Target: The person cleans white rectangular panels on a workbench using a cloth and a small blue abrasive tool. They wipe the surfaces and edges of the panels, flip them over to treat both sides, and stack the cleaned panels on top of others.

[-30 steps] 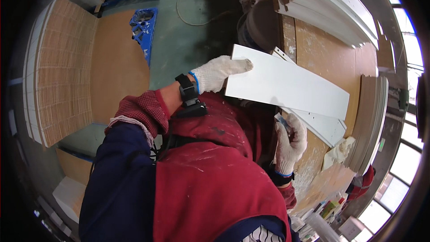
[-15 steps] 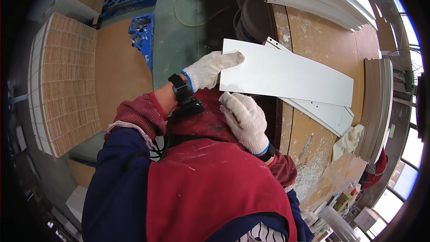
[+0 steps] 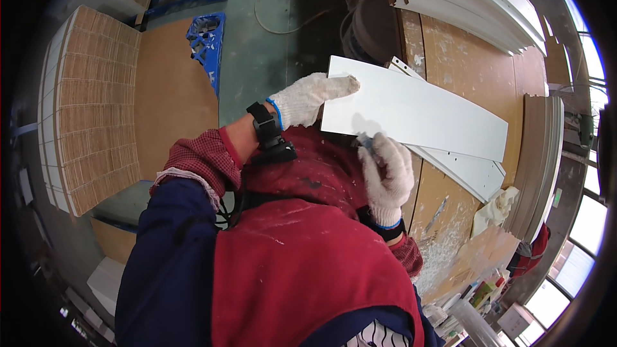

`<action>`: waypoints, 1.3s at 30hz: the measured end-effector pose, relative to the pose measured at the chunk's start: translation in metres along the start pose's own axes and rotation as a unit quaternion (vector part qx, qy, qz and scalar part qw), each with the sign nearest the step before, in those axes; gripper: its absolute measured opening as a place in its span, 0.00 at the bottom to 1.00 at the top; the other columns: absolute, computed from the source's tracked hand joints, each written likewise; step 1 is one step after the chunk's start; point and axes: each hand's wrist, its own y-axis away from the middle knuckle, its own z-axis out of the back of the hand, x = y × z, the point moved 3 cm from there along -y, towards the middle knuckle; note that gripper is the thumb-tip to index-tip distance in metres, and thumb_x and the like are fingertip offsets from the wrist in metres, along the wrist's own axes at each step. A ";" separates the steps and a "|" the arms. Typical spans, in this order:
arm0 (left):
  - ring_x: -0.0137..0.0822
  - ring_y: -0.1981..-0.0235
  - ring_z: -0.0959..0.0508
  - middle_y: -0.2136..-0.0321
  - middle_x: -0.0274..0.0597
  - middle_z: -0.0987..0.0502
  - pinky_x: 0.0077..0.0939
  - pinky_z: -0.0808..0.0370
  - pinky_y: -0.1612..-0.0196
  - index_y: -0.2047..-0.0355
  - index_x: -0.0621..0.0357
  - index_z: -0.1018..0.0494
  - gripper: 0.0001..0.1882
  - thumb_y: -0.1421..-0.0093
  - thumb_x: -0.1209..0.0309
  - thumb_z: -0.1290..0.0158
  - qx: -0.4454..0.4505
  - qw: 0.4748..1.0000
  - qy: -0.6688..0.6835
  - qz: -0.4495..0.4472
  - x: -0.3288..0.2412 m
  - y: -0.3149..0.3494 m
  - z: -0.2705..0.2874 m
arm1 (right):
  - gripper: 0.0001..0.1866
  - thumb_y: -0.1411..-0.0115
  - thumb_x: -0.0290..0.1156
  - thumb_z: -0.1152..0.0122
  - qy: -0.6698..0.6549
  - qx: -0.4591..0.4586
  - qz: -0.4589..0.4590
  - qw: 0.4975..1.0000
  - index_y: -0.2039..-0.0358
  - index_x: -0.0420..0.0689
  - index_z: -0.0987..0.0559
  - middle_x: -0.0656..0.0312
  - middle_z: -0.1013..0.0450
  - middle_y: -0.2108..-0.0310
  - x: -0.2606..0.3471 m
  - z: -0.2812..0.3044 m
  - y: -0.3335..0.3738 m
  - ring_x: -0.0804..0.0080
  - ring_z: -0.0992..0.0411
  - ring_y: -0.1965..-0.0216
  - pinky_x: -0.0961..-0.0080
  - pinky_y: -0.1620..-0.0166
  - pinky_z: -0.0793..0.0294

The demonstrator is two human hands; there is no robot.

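Note:
A long white board (image 3: pixel 424 112) with one curved edge lies partly over the workbench, its left end reaching out towards me. My left hand (image 3: pixel 308 97), in a white knit glove, grips that end with the thumb on top and the fingers hidden below. Beside the board's near edge is my gloved right hand (image 3: pixel 391 177), its fingers closed round a small greyish piece (image 3: pixel 366 141) whose kind I cannot make out. Beneath the board, a second white panel (image 3: pixel 466 172) with small holes rests at an angle.
White panels are stacked at the far right (image 3: pixel 463 9) of the workbench (image 3: pixel 459 48), and another stack (image 3: pixel 538 160) stands at its right side. A crumpled white cloth (image 3: pixel 495 211) lies nearer. Left are stacked brown-edged boards (image 3: pixel 99 112) and a blue pallet (image 3: pixel 207 45). A dark bucket (image 3: pixel 379 29) stands beyond the board.
My right hand has moved right along the board's near edge, and the small greyish piece now shows at its fingertips. The left hand and the board's held end have shifted slightly right.

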 end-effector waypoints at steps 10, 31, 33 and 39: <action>0.25 0.65 0.23 0.63 0.40 0.22 0.23 0.25 0.65 0.50 0.64 0.30 0.24 0.35 0.55 0.49 -0.017 0.988 -0.141 0.055 -0.002 -0.003 0.017 | 0.17 0.49 0.26 0.36 0.038 0.206 0.086 0.974 0.57 0.43 0.23 0.60 0.26 0.64 0.023 -0.035 -0.008 0.61 0.27 0.65 0.68 0.65 0.25; 0.29 0.66 0.21 0.68 0.36 0.23 0.26 0.22 0.64 0.63 0.65 0.26 0.07 0.38 0.73 0.48 -0.023 0.984 -0.124 -0.125 -0.018 -0.004 0.019 | 0.27 0.39 0.33 0.42 0.291 -0.277 -0.390 0.828 0.42 0.34 0.34 0.56 0.31 0.51 -0.073 0.243 0.099 0.72 0.30 0.54 0.75 0.50 0.30; 0.30 0.72 0.22 0.72 0.38 0.23 0.23 0.24 0.66 0.68 0.64 0.24 0.05 0.41 0.74 0.46 -0.010 0.888 -0.410 -0.207 -0.049 0.013 -0.003 | 0.29 0.38 0.37 0.42 0.004 -0.372 -0.401 0.837 0.41 0.34 0.35 0.53 0.32 0.48 -0.060 0.236 0.080 0.69 0.30 0.52 0.73 0.51 0.28; 0.44 0.59 0.19 0.59 0.49 0.20 0.34 0.21 0.54 0.56 0.64 0.24 0.19 0.49 0.70 0.42 0.161 0.576 -0.673 -0.434 -0.105 0.053 -0.098 | 0.22 0.36 0.37 0.45 -0.407 -0.365 -0.357 0.757 0.47 0.36 0.33 0.54 0.29 0.58 -0.057 0.194 0.022 0.64 0.27 0.55 0.66 0.58 0.22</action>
